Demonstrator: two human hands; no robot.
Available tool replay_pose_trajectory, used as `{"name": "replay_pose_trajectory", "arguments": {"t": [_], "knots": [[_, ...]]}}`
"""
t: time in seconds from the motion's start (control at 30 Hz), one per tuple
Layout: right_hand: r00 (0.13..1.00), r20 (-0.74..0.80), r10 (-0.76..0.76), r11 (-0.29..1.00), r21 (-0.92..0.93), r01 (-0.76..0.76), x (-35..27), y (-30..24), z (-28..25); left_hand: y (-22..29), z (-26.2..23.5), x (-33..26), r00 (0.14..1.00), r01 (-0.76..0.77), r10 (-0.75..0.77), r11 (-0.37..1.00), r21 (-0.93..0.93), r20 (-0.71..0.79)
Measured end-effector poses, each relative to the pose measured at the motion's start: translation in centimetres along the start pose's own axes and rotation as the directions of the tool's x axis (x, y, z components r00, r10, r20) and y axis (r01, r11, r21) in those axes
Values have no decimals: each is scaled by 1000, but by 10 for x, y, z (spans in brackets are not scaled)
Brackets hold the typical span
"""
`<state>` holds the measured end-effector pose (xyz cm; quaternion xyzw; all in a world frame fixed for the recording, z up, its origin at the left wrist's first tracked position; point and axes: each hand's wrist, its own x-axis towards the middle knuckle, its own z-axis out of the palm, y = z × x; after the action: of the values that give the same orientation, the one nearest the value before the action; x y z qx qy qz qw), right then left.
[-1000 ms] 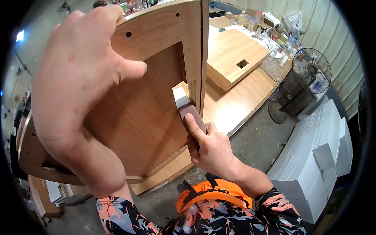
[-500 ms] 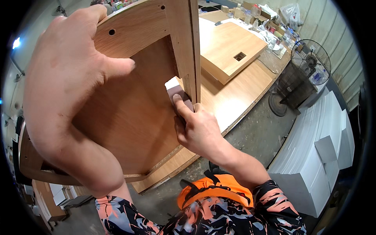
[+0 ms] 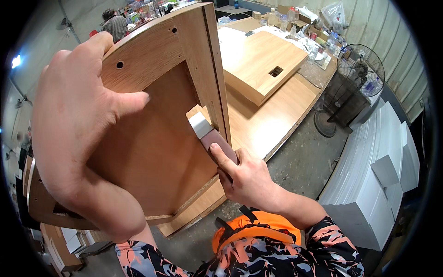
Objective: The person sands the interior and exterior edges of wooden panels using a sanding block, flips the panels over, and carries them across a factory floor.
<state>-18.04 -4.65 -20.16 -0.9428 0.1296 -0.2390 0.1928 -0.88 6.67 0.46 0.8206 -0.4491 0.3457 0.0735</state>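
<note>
A large wooden cabinet panel [image 3: 152,152] with a raised frame and a recessed middle stands tilted in front of me. My left hand [image 3: 80,97] hooks its fingers over the top edge, and the thumb sticks out over the recess. My right hand [image 3: 247,177] is closed around a sanding block [image 3: 220,144], a white block wrapped in mauve-brown abrasive paper, with the index finger laid along it. The block's white end lies by a small notch in the frame's right-hand strip; whether it touches the wood there I cannot tell.
Behind stands a wooden workbench [image 3: 258,131], bearing a flat wooden box [image 3: 263,64] with a square cutout. Bottles [image 3: 272,19] and clutter crowd its far end. A floor fan [image 3: 360,69] and stacked white boards [image 3: 364,171] are at right. Another person [image 3: 115,25] is far off at upper left.
My right hand has drawn the sanding block down and toward me, and more of its white end shows. The left hand keeps its hold on the panel's edge. The whole view has shifted slightly.
</note>
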Motion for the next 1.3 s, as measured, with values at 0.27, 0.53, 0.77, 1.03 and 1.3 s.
{"name": "replay_pose_trajectory", "arguments": {"t": [0.27,0.53,0.77,1.03,1.3], "knots": [[998,34,-54,994,93,50,0,13,-10,-2,-13,6,987,114,-107,992,-52,121],[998,69,8,864,501,-41,-44,32,-42,3,-11,7,979,152,-145,988,-37,145],[944,311,110,352,876,-330,-23,34,-40,6,-17,6,966,177,-183,983,49,184],[1000,31,5,790,613,-23,7,37,-25,18,-16,11,959,174,-188,981,81,214],[971,221,92,653,723,-226,25,17,-25,0,-12,-16,994,-83,94,981,173,-52]]}}
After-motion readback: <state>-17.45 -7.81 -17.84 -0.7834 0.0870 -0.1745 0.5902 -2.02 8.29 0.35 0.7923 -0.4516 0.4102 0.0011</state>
